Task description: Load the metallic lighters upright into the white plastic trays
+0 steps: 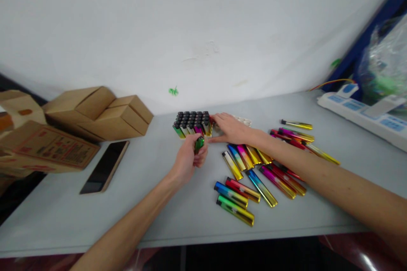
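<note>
My left hand (pixel 187 159) is closed round a green lighter (pixel 199 144), whose dark top shows above my fingers. Just behind it stands a tight block of upright lighters (pixel 190 123) with black tops, set in rows. My right hand (pixel 230 128) has its fingers spread, and the fingertips reach the right side of that block. Under and beside my right forearm lie many loose metallic lighters (pixel 233 165) in blue, red, pink, green and gold. Nearest me on the table is a green and gold lighter (pixel 235 210).
Brown cardboard boxes (pixel 117 120) stand at the left, with a phone (pixel 104 167) lying in front of them. A white power strip (pixel 365 114) and a clear plastic bag (pixel 386 59) are at the right. Behind the grey table (pixel 152 220) rises a white wall (pixel 197 29).
</note>
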A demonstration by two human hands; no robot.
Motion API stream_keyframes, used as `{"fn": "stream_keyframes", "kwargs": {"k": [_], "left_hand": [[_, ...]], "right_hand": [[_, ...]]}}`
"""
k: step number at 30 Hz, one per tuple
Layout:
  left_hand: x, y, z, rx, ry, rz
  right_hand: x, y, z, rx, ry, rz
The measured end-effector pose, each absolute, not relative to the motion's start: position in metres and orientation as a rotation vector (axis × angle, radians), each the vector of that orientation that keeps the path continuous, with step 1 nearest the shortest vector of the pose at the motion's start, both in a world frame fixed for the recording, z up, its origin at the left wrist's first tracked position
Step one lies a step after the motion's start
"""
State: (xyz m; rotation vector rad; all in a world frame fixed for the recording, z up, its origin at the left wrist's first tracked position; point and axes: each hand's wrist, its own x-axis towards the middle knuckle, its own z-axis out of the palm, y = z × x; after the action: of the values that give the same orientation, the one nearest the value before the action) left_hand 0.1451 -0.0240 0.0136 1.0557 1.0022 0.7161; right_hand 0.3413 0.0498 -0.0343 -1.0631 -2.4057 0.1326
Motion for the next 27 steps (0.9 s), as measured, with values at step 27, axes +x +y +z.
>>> {"fn": "stream_keyframes", "kwargs": {"k": [27], "left_hand": [[0.13, 0.003, 0.046, 1.538, 0.722, 1.237]], "right_hand": [[0.341, 0.053, -0.038, -1.073, -2.415, 0.067]]}}
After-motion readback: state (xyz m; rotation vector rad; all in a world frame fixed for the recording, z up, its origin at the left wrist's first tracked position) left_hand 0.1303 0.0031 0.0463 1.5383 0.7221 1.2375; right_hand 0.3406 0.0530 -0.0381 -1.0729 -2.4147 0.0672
